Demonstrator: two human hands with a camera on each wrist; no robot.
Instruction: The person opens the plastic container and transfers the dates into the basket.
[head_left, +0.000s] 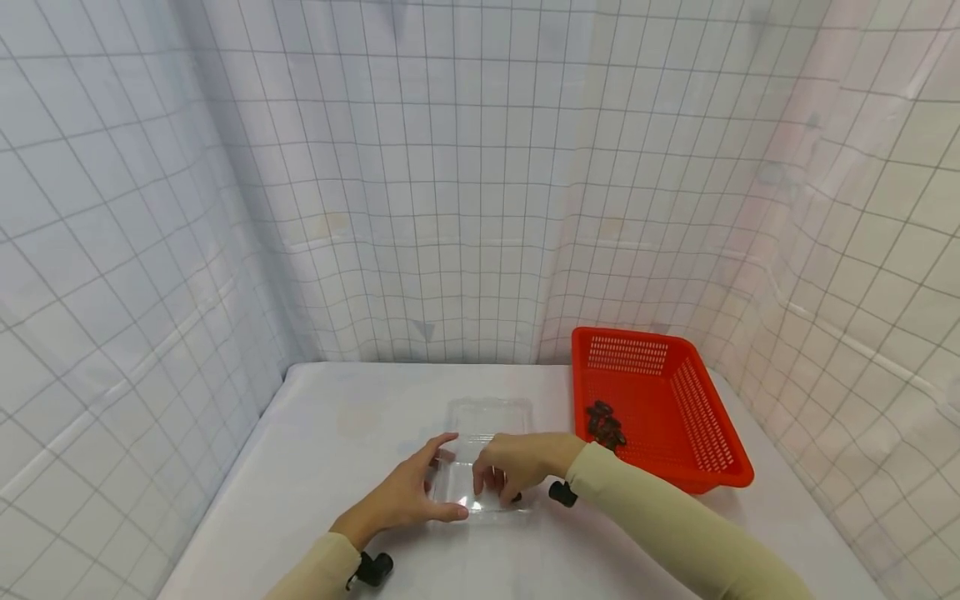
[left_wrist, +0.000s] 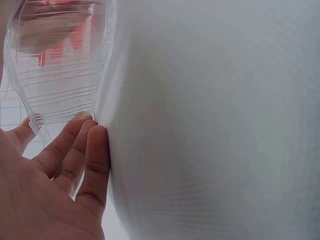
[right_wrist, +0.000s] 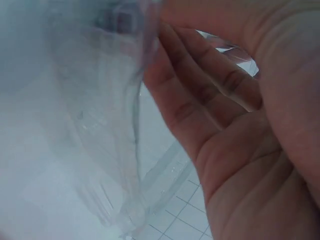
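Note:
A clear plastic hinged box (head_left: pixel 468 502) lies on the table with its lid (head_left: pixel 491 410) laid open toward the back. My left hand (head_left: pixel 408 492) spans the box's left side, thumb along the near edge and fingers toward the hinge. In the left wrist view its fingertips (left_wrist: pixel 95 140) rest against the ribbed wall. My right hand (head_left: pixel 510 462) reaches down into the box with fingers loosely bent and spread from the thumb. A small dark piece (head_left: pixel 517 497) shows right by that thumb, near the box's right side. The right fingertips are hidden in the right wrist view.
A red perforated basket (head_left: pixel 701 400) stands to the right, close to my right forearm. Several small dark pieces (head_left: pixel 604 423) lie in its left part. White cloth covers the table (head_left: pixel 345 417), and gridded white curtains (head_left: pixel 450 208) enclose it at the back and sides.

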